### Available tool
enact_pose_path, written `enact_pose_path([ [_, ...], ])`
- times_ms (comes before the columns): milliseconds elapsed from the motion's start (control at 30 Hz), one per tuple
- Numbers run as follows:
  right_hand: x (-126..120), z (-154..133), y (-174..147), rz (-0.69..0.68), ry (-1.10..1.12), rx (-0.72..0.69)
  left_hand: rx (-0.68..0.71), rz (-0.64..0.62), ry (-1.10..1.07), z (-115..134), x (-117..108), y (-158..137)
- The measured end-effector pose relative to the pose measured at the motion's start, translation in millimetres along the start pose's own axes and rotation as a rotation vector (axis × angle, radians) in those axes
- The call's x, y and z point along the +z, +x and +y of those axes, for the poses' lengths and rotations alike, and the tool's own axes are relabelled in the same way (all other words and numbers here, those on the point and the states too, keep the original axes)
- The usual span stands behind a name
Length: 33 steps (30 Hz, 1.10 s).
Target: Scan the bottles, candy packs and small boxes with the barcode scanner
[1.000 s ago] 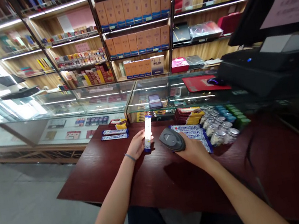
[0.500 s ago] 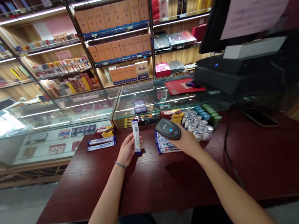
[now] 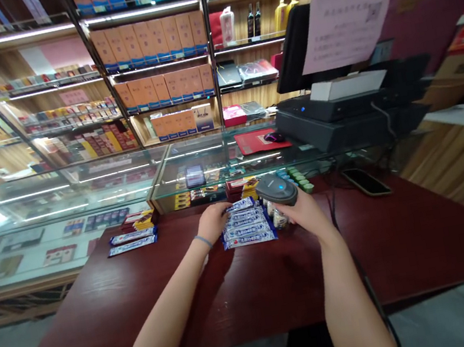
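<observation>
My left hand (image 3: 214,224) is closed on the left end of a slim blue-and-white packet (image 3: 243,204), at the far side of a row of similar packets (image 3: 249,231) lying on the dark red table (image 3: 148,308). Some of its fingers are hidden. My right hand (image 3: 306,214) is wrapped round a dark grey barcode scanner (image 3: 277,188) with a blue light on top. The scanner is just right of the row, above some silver-topped items (image 3: 279,217) that it partly covers. Two more slim packets (image 3: 133,244) lie apart on the left of the table.
A glass counter (image 3: 191,147) runs along the table's far edge. Small red and yellow boxes (image 3: 141,220) sit at the far left. On the right are a phone (image 3: 367,181), a black cable (image 3: 358,262) and a monitor (image 3: 294,55). Green cans (image 3: 302,180) stand behind the scanner.
My left hand has moved right, from holding a packet upright to laying or holding it flat over the row. The scanner has shifted a little right, and the view has turned right.
</observation>
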State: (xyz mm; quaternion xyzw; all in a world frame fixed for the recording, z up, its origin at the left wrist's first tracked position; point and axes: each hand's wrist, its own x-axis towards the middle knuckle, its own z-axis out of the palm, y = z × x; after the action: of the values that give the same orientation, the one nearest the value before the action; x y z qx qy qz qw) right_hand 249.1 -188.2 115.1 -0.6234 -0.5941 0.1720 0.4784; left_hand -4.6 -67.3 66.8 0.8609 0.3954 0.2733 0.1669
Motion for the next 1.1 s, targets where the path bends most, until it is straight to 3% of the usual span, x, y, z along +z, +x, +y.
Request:
enact_pose_path([
  [300,-19.6,2.1,-1.6,0.048,0.032,0.041,0.046,-0.045,0.172,9.6,41.0,30.4],
  [667,-9.9,6.8,-0.4,0.098,0.045,0.041,0.072,-0.024,0.056,-0.6,52.3,32.8],
  [900,-1.0,5.6,3.7,0.062,0.089,0.002,0.134,0.049,-0.015,-6.3,39.4,21.3],
  [1100,23.0,-5.6,5.4,0.069,0.090,-0.039,0.125,0.247,-0.020,-30.0,-2.5,-6.8],
])
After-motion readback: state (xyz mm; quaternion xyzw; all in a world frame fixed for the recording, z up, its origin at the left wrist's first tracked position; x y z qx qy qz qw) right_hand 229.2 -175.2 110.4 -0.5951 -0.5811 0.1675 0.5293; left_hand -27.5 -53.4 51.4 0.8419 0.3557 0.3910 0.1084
